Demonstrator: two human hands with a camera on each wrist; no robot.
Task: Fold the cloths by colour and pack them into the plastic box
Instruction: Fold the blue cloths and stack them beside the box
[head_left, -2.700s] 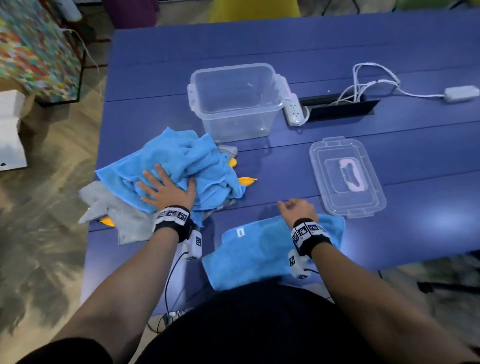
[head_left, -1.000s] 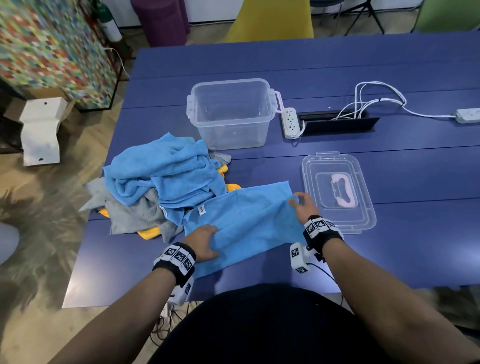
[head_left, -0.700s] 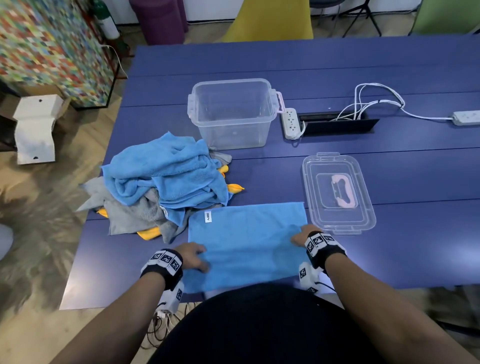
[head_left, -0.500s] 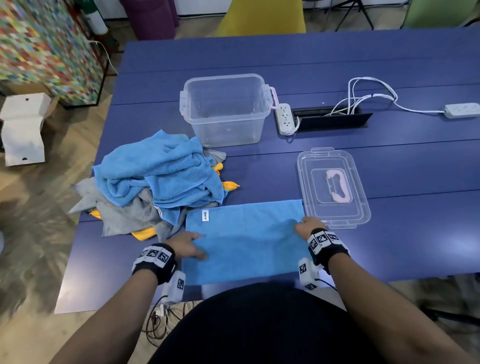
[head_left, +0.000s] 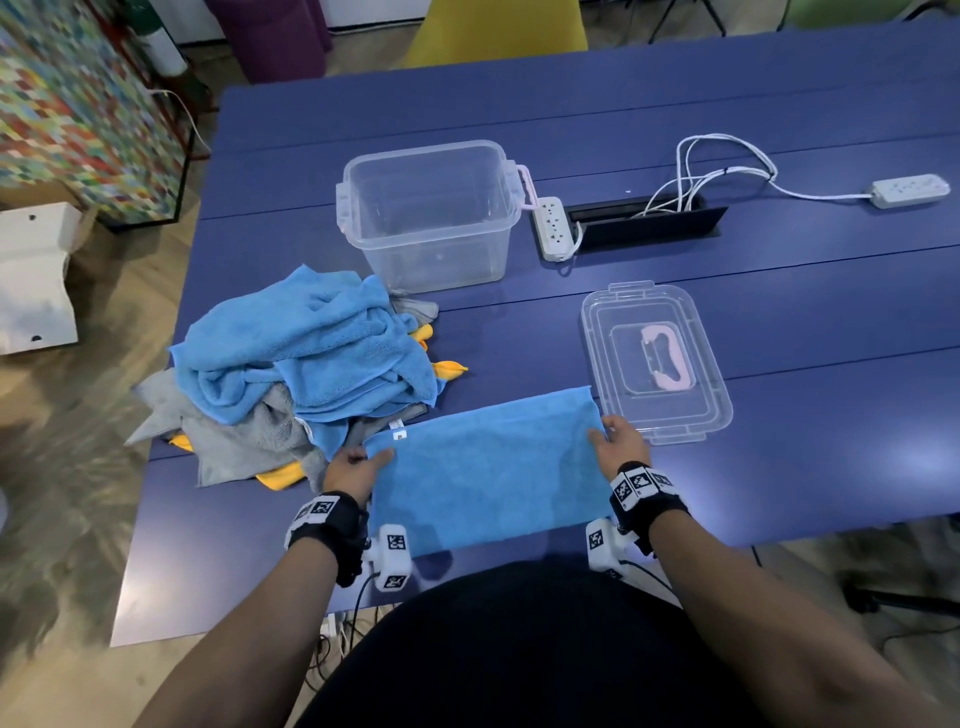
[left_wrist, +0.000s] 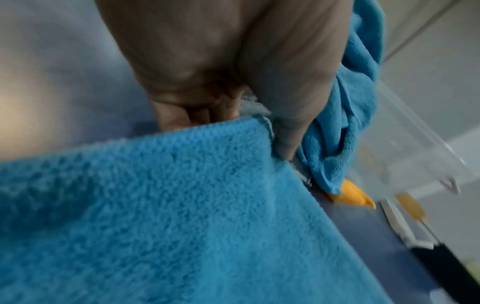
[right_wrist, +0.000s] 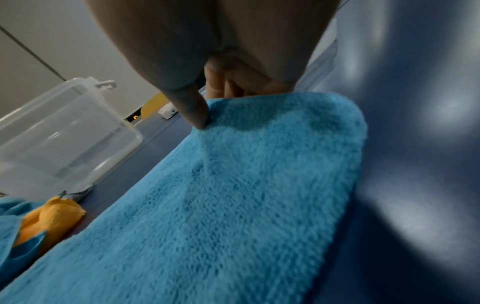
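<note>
Blue cloth (head_left: 488, 467) lies flat on the counter (head_left: 779, 415) at the near edge, long side left-right, one hand on each short end. Left hand (head_left: 353, 470) pinches the far-left corner: thumb on top, fingers (left_wrist: 182, 117) curled under the edge, per left wrist view. Right hand (head_left: 621, 444) does the same at the far-right corner, thumb pressing down on the pile, fingers tucked beneath. Both hands are gripping cloth, not just resting on it. Holding two corners of the same long edge keeps that edge taut and straight, so my read is the next move is a fold bringing the far edge over toward the body. Box (head_left: 431, 213) stands open and empty at the back, well apart from the cloth; its lid (head_left: 657, 364) lies just right of the cloth, off the box so packing needs no extra step. Unfolded pile (head_left: 306, 364) of blue, grey and orange cloths sits left, touching the spread cloth's far-left corner, which could snag on lift. Nothing packed yet, so the task is early. Power strip (head_left: 555, 227) lies beside the box.
</note>
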